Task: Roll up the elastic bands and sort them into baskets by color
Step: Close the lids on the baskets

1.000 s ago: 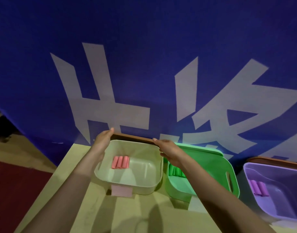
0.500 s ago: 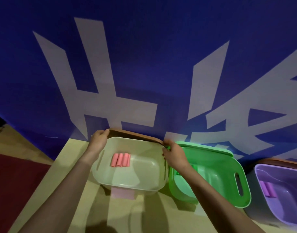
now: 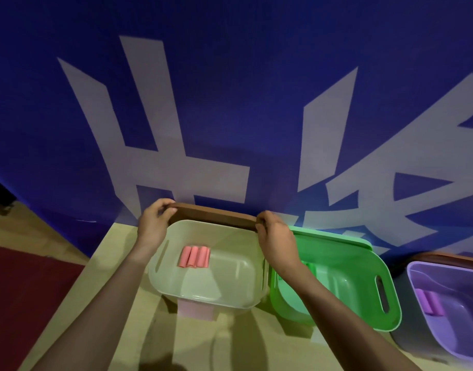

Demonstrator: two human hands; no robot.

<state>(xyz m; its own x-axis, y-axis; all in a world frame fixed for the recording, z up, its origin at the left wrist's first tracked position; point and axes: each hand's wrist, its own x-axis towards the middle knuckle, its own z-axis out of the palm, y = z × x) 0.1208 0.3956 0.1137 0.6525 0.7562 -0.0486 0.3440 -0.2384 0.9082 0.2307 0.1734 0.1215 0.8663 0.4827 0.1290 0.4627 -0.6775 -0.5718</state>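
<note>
Nearest us is the pale tabletop, and on it a pink card pokes out from under the front wall of the cream basket. If we shove that basket forward or sideways, we judge the card could slide away or get buried, and the colour label would be lost.

Inside the cream basket three pink rolled bands lie side by side on its floor, touching one another. Nothing ties them that we can see, so a jolt or a tilt could let them roll apart or spring open.

To the right the green basket stands touching the cream one; our right forearm crosses its near corner, so we cannot tell what lies in there. Dragging the arm back carelessly could knock it into the purple basket further right, where purple rolled bands rest.

At the far rim, our left hand curls its fingers over the left end of a brown lid standing behind the cream basket, and our right hand pinches its right end. An uneven pull could, we think, swing the lid against the blue banner or drop it onto the rolls.
</note>
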